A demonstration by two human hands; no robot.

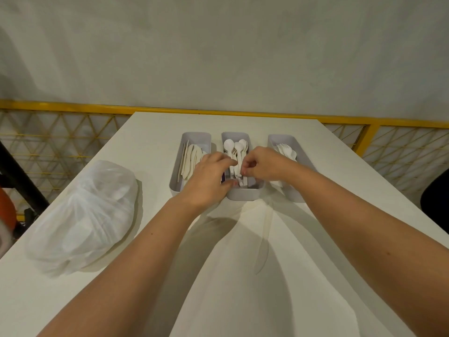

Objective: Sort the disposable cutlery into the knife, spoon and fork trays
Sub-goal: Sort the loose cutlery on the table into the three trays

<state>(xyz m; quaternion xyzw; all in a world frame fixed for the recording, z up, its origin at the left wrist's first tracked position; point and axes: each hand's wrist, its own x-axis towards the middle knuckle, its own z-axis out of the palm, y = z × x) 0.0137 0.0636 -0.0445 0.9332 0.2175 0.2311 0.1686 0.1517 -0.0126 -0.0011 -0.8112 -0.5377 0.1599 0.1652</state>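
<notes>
Three grey trays stand side by side. The left tray [178, 183] holds knives [192, 156], the middle tray [243, 194] holds spoons [234, 147], and the right tray [295, 199] holds forks [284, 149]. My left hand [210, 176] reaches into the middle tray, its fingers and thumb closed round the spoon handles. My right hand [261, 164] is over the same tray and pinches one white handle [239, 172] between curled fingers. A lone white knife [263, 242] lies on the table in front of the trays, between my forearms.
A tied, translucent plastic bag [85, 217] with more cutlery sits at the table's left. The white table [150, 142] ends at a yellow mesh railing [60, 142] and a wall behind. Something dark [437, 198] stands at the right edge.
</notes>
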